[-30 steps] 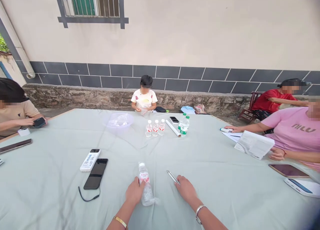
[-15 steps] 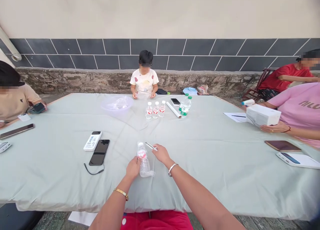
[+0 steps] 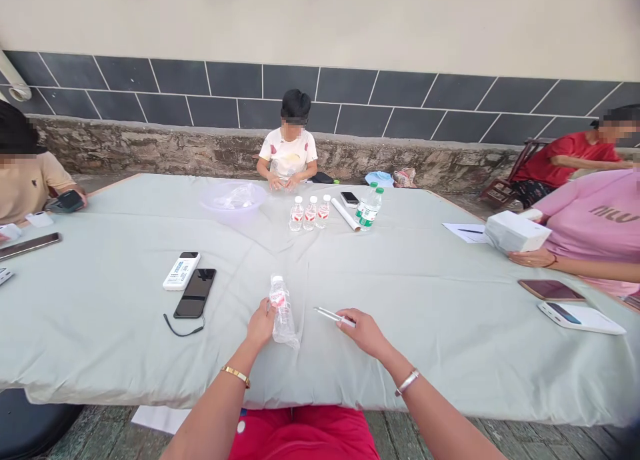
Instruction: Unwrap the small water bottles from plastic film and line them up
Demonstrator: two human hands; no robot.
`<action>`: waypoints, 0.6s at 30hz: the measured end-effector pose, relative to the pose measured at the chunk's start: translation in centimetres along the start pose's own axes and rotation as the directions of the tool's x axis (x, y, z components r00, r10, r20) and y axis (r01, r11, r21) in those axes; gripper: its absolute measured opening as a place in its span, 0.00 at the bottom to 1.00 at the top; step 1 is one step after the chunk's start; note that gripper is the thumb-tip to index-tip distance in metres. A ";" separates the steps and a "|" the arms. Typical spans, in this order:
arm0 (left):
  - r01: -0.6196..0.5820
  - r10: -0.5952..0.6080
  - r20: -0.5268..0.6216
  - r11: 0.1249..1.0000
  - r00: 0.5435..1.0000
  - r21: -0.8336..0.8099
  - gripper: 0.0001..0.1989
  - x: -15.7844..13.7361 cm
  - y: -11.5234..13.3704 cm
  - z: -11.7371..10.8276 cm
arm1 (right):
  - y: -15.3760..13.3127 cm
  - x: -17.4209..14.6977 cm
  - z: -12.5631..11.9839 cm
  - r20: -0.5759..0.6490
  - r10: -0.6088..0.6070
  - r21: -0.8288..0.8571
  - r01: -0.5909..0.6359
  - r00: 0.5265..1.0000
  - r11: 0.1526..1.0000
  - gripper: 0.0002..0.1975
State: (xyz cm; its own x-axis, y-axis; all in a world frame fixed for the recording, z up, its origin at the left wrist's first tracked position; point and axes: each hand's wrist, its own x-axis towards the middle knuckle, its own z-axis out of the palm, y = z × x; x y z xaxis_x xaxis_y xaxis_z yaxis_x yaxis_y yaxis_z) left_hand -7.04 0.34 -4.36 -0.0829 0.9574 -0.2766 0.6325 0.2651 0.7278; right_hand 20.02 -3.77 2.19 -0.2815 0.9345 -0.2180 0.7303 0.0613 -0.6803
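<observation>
My left hand (image 3: 261,323) is closed around a small clear plastic bottle (image 3: 281,307) with a white cap and a red-and-white label. Loose clear film (image 3: 290,340) hangs about the bottle's lower end, and the bottle leans slightly on the tablecloth. To its right, my right hand (image 3: 367,332) grips a slim silver tool (image 3: 330,313), two-edged and narrow like a utility knife or tweezers; I cannot tell which. The tool's tip points left toward the bottle, with a gap between them.
Beyond stand three similar bottles (image 3: 310,215), a white roll (image 3: 345,215), green-capped bottles (image 3: 370,212) and a translucent basin (image 3: 210,203). A black phone (image 3: 196,293) and a white power bank (image 3: 181,271) lie left. Co-workers sit around the table; one holds a white box (image 3: 520,232).
My right hand and the silver tool have moved right and down, away from the bottle. My left hand still holds the bottle. The view has shifted slightly.
</observation>
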 end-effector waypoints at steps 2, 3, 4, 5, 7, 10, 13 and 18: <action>0.026 -0.026 -0.032 1.000 0.999 0.002 0.23 -0.3 0.2 -0.4 | 1.1 1.8 -0.1 -0.265 0.150 -0.054 -0.170 0.953 0.984 0.17; 0.038 -0.038 -0.052 0.999 0.998 0.006 0.24 -0.5 0.3 -0.7 | 1.6 2.7 -0.1 -0.346 0.216 -0.082 -0.258 0.913 0.963 0.19; 0.048 -0.047 -0.075 0.999 0.996 0.009 0.24 -0.7 0.4 -0.9 | 2.0 3.4 0.1 -0.388 0.265 -0.119 -0.332 0.883 0.936 0.20; 0.055 -0.054 -0.097 0.998 0.994 0.012 0.23 -0.9 0.6 -1.2 | 2.3 4.1 0.3 -0.405 0.290 -0.168 -0.382 0.867 0.909 0.21; 0.065 -0.063 -0.132 0.998 0.989 0.013 0.24 -1.2 0.9 -1.6 | 2.2 4.7 1.0 -0.425 0.265 -0.275 -0.402 0.866 0.873 0.22; 0.099 -0.096 -0.173 0.995 0.980 0.008 0.26 -1.3 1.2 -1.8 | 0.4 5.1 2.7 -0.416 0.124 -0.320 -0.273 0.901 0.907 0.23; 0.131 -0.131 -0.212 0.991 0.968 -0.014 0.21 -1.2 1.1 -1.5 | -3.0 5.6 5.1 -0.297 0.040 -0.138 -0.084 0.954 0.987 0.22; 0.059 -0.086 -0.252 0.992 0.964 -0.110 0.15 -0.8 0.0 -1.0 | -8.0 7.1 9.5 -0.180 -0.066 0.032 0.073 0.981 0.997 0.25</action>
State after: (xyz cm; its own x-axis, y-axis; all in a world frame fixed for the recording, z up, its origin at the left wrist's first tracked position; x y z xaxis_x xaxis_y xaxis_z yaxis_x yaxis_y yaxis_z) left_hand -7.75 -0.26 -3.50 -0.3285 0.9290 -0.1704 0.5380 0.3323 0.7746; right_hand 6.24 -0.91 -0.56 -0.2122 0.9763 -0.0431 0.6874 0.1177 -0.7167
